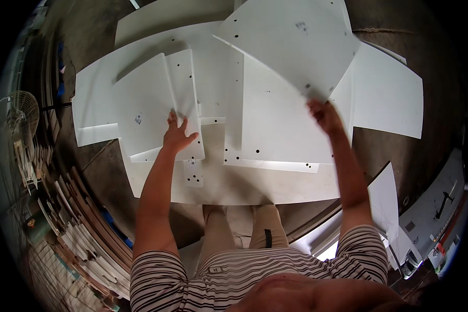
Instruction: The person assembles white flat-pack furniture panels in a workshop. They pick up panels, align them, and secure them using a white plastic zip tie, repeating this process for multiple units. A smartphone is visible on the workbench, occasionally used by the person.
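My left hand (179, 136) lies with its fingers spread on a flat white panel (145, 99), near the lower end of its right edge. That panel rests on another white piece with a row of dark holes along its right side. My right hand (326, 118), slightly smeared by motion, is closed at the lower corner of a large white panel (291, 39). This panel is tilted and overlaps a white panel with holes (283, 122) beneath it. Between the two stacks a small white strip with holes (194, 174) pokes out under the left pieces.
The pieces lie on a broad white surface (234, 191) just ahead of my legs. Another white panel (387, 88) juts out at the right. Long boards (83, 229) are stacked on the floor at the left, near a wire-caged fan (22, 117). More white panels (385, 200) stand at the lower right.
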Demonstrator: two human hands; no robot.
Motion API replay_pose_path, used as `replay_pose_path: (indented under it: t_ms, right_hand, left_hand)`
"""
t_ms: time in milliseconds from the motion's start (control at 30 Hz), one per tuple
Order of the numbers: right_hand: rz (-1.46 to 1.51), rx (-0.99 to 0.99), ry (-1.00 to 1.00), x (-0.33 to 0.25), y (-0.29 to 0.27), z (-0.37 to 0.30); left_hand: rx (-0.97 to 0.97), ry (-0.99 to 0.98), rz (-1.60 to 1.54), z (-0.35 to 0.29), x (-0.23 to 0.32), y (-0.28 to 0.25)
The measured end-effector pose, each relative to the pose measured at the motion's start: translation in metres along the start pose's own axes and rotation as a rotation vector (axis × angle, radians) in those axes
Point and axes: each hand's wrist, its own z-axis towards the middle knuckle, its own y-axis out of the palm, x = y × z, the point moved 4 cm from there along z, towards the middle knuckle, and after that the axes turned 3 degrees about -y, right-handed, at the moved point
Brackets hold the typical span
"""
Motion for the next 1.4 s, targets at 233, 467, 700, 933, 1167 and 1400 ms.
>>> replay_pose_path:
  t_ms: [233,467,700,933,1167,1400]
  right_hand:
    - [0.452,0.024,0.234,0.166,0.205,-0.119]
    - [0.178,-0.218,0.335,0.243,0.308,-0.185]
    - [-0.215,-0.172,0.056,0.2,0.22,-0.186]
    - [-1.415,0.901,-0.383,0.068,-0.008,-0.179]
    - [-1.374,0.802,0.164,0.044,-0.054,-0.161]
    - [-1.17,0.859,0.116,0.059,-0.088,-0.162]
  left_hand:
    - [0.107,0.053,-0.429,0.003,0.008,0.009]
    - [0.39,0.001,-1.733,-0.073,0.021,0.045]
    - [0.679,0.031,-1.191,-0.062,-0.143,0.037]
    - [0.826,0.014,-0.202,-0.012,-0.232,0.028]
    - [-0.11,0.373,-1.22,-0.039,0.069,0.046]
    - [0.184,0.115,-1.001,-0.02,0.17,0.084]
